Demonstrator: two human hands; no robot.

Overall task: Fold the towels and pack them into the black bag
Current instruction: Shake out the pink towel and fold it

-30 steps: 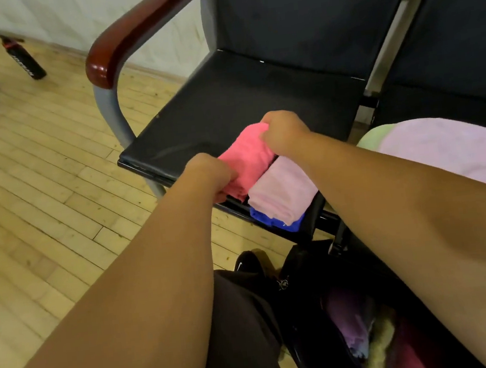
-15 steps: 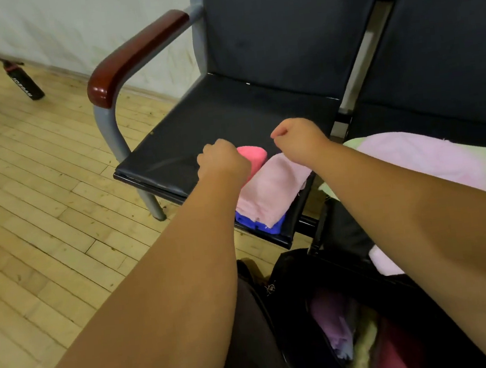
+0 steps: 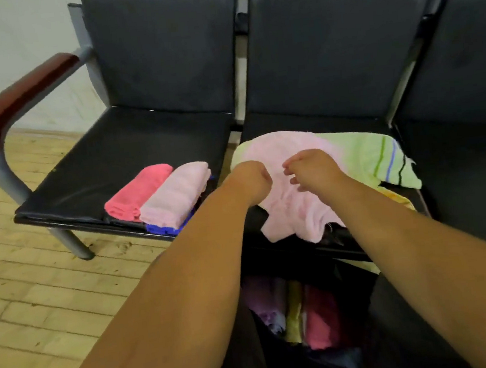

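Note:
A folded coral towel (image 3: 138, 195) and a folded pale pink towel (image 3: 177, 196) lie side by side on the left seat, the pale one on top of a blue towel (image 3: 165, 229). On the middle seat an unfolded pink towel (image 3: 292, 208) is spread over a green striped towel (image 3: 367, 155) and a yellow one (image 3: 396, 197). My left hand (image 3: 250, 180) is curled into a fist just above the unfolded pink towel. My right hand (image 3: 309, 171) hovers beside it with loosely curled fingers, holding nothing. Below, the open black bag (image 3: 355, 292) holds several folded towels.
The row of black seats (image 3: 113, 155) has a wooden armrest (image 3: 16, 96) at its left end and a metal leg (image 3: 71, 243) on the wooden floor (image 3: 22, 297). A white wall stands behind.
Both hands let go of the coral towel, now lying folded on the left seat, and moved right over the unfolded pink towel. The view swung right and up.

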